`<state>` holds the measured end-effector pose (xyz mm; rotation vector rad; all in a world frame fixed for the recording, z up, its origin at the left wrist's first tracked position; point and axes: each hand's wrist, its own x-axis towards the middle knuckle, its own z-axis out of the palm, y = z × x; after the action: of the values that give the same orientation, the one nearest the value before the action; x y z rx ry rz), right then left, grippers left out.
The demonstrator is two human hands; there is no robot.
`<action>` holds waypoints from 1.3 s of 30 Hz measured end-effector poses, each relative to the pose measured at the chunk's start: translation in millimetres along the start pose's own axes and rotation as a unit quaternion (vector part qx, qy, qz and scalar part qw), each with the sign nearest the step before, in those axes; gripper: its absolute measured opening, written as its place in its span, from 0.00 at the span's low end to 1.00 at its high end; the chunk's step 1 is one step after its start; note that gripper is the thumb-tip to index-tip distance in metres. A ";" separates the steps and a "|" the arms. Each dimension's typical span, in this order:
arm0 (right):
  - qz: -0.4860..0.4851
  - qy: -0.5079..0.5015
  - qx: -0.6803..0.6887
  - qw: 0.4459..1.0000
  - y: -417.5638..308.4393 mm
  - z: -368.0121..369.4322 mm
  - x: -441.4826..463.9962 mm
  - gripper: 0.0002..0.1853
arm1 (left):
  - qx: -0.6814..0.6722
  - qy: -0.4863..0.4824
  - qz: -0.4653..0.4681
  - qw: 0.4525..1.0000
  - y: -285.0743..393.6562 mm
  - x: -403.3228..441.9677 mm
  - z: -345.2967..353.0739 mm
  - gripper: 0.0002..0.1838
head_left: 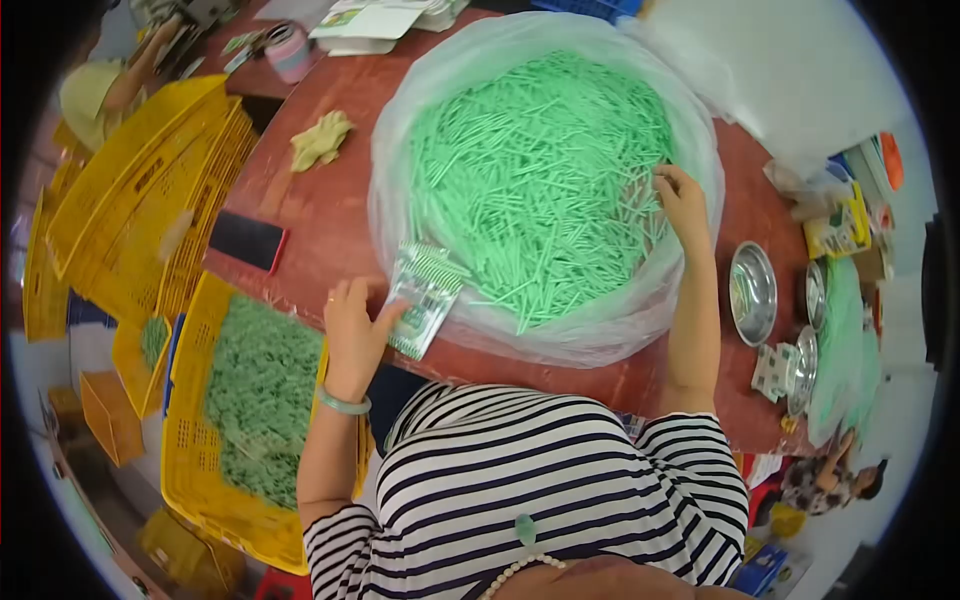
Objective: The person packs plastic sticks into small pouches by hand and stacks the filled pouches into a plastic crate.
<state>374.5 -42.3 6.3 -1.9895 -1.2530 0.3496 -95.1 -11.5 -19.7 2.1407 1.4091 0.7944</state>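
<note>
Left of centre in the frame, I have the left hand [358, 325] grasping a printed packet [428, 305] at the lower left edge of the plastic bag [393, 190]. Right of centre, the right hand [685, 205] has curled fingers at the edge of the green sticks [540, 180]; I cannot tell whether it grips any. The sticks fill the open bag, upper centre, on the red counter [330, 225]; a metal bowl [753, 295] sits at right

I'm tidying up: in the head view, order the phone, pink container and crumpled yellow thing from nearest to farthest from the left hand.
1. Phone, left and slightly forward.
2. Crumpled yellow thing, farther forward.
3. Pink container, toward upper left.
</note>
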 end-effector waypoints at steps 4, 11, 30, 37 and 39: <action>0.065 -0.011 0.034 0.997 45.2 3.5 12.1 0.10 | -0.043 -0.022 -0.036 0.998 -3.4 4.3 15.2 0.11; -0.031 0.033 -0.161 0.986 51.6 15.4 46.6 0.13 | -0.131 0.049 -0.045 0.989 0.7 0.9 20.7 0.13; -0.309 -0.092 -0.303 0.897 31.2 32.5 45.8 0.18 | -0.087 0.105 0.017 0.991 7.6 -6.2 21.8 0.12; -0.233 -0.074 -0.243 0.939 24.8 19.6 35.1 0.48 | -0.052 0.115 0.036 0.991 3.0 -4.8 30.7 0.16; -0.273 -0.005 -0.266 0.924 44.2 23.0 38.2 0.48 | -0.040 0.125 0.045 0.990 0.7 -6.6 34.5 0.17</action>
<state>408.9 -9.8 -35.0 -1.9384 -1.9927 -0.2883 -73.2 -19.9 -45.8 2.1128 1.3800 1.1688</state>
